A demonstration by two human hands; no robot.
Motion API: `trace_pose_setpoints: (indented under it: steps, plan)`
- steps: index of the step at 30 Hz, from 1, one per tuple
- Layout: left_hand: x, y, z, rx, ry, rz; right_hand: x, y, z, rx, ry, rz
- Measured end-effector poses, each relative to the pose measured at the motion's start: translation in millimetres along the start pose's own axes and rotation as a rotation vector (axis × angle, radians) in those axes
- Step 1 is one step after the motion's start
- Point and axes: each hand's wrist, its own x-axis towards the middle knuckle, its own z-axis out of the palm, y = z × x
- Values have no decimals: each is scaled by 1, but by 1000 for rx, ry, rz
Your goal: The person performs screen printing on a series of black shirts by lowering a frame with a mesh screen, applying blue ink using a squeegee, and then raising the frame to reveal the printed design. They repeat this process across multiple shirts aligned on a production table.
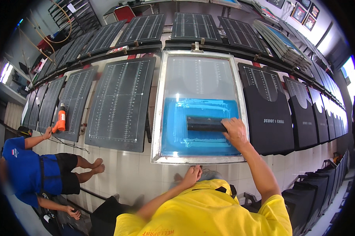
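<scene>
A metal-framed printing screen (155, 129) lies in front of me over a board, its mesh pale at the far part and blue at the near part. On the blue area rests a dark squeegee (205, 124), with light streaks of ink around it. My right hand (236, 133) is closed round the squeegee's right end. At the frame's near edge, my left hand (193, 174) is held with its fingers curled, just below the metal. Whether it grips anything there is hidden.
Dark ruled boards (120, 104) stand in rows left and beyond. Black printed shirts (268, 120) lie on boards at right. Stacked screens (283, 43) sit at the far right. At left, a co-worker in blue (28, 169) holds an orange heat gun (61, 120).
</scene>
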Motion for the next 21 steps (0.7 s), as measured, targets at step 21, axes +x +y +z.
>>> trace_pose_setpoints:
  steps: [21]
  plan:
    - [4, -4, -11, -45, -54, -63, 43, 41, 16, 59, -73, -50]
